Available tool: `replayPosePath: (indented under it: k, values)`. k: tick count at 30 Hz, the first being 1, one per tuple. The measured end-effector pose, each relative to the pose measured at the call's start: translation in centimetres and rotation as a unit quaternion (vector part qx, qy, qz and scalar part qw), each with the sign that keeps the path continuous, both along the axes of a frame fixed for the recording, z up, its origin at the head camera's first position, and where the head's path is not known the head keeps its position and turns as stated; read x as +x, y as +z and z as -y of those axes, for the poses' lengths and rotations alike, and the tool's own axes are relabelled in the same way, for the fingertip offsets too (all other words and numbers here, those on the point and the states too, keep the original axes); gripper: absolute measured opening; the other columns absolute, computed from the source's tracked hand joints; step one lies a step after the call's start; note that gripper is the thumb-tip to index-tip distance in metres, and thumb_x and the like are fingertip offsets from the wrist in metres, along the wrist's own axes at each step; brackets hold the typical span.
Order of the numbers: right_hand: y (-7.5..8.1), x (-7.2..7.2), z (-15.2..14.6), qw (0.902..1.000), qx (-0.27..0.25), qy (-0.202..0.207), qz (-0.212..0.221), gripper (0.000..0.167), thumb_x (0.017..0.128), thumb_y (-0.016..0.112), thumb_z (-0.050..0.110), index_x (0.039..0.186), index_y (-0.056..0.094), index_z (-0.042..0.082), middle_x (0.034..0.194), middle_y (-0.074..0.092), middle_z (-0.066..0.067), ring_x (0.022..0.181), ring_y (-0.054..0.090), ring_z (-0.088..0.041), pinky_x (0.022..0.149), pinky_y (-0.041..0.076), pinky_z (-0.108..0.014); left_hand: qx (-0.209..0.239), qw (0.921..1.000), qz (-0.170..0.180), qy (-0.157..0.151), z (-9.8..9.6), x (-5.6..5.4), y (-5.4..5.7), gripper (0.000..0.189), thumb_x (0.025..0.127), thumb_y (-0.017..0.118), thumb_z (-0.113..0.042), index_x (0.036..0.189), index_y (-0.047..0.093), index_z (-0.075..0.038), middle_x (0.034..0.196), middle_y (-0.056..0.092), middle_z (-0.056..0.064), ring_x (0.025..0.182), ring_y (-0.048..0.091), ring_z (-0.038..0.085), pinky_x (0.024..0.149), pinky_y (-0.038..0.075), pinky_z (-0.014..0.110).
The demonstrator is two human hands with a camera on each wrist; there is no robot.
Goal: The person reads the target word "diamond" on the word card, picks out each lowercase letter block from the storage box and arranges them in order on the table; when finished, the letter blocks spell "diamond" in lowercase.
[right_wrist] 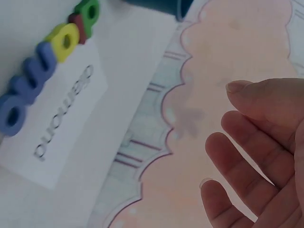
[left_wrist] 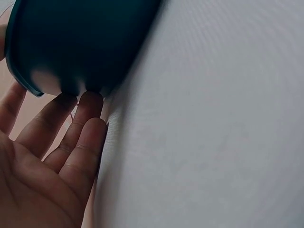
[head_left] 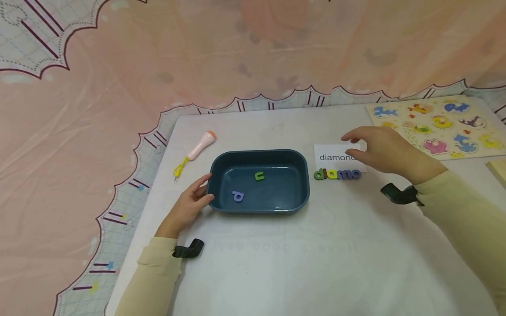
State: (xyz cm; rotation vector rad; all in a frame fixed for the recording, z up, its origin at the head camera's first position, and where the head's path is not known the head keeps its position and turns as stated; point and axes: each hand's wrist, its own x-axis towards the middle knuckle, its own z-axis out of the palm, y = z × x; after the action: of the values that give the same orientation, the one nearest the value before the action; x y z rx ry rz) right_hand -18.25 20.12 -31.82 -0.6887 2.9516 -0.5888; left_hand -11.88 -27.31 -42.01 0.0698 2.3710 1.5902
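A dark teal tray sits on the white table, with a green letter and a purple letter inside. My left hand holds its left end, fingertips against the outer wall and thumb at the rim. To the right lies a white card printed "diamond". Coloured letters along its lower edge spell "diamo": green d, dark red i, yellow a, blue-purple m and o. My right hand hovers over the card's right side, fingers apart and holding nothing.
A pink pen-like tool with a yellow cord lies behind the tray on the left. At the back right is a board of sea-animal pictures. A wooden piece shows at the right edge. Patterned pink cloth surrounds the table.
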Motion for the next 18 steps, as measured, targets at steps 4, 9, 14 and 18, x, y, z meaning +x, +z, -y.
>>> replayPosePath:
  k: [4,9,14,18]
  values:
    - [1.1,0.2,1.7,0.9998,0.000,0.019,-0.008,0.038,0.092,0.072,0.015,0.128,0.066,0.004,0.117,0.068,-0.018,0.110,0.061,-0.035,0.092,0.049,-0.054,0.011,0.9998,-0.008,-0.012,0.2,0.0,0.0,0.066,0.101,0.058,-0.012,0.159,0.026,-0.010,0.151,0.042,0.025,0.133,0.047,0.037,0.108,0.036,0.050]
    - [1.6,0.1,3.8,0.9986,-0.018,0.045,-0.019,0.036,0.092,0.072,0.014,0.126,0.067,0.004,0.116,0.068,-0.016,0.109,0.062,-0.034,0.093,0.050,-0.051,0.017,0.9996,-0.012,-0.019,0.5,0.0,-0.1,0.066,0.101,0.058,-0.012,0.159,0.026,-0.010,0.150,0.043,0.025,0.132,0.048,0.035,0.105,0.040,0.036]
    - [1.6,0.0,5.9,0.9963,-0.026,0.076,-0.030,0.034,0.092,0.072,0.012,0.125,0.068,0.004,0.115,0.069,-0.014,0.106,0.063,-0.032,0.092,0.051,-0.050,0.017,0.9995,-0.014,-0.021,0.7,0.1,0.0,0.067,0.101,0.059,-0.013,0.159,0.026,-0.010,0.150,0.044,0.024,0.132,0.049,0.035,0.103,0.041,0.030]
    - [1.1,-0.1,7.7,0.9948,-0.017,0.098,-0.022,0.034,0.092,0.072,0.013,0.125,0.067,0.003,0.116,0.069,-0.014,0.107,0.063,-0.032,0.092,0.051,-0.049,0.024,0.9993,-0.013,-0.024,0.8,0.2,0.2,0.066,0.102,0.058,-0.011,0.159,0.026,-0.009,0.149,0.043,0.025,0.133,0.048,0.036,0.102,0.041,0.028]
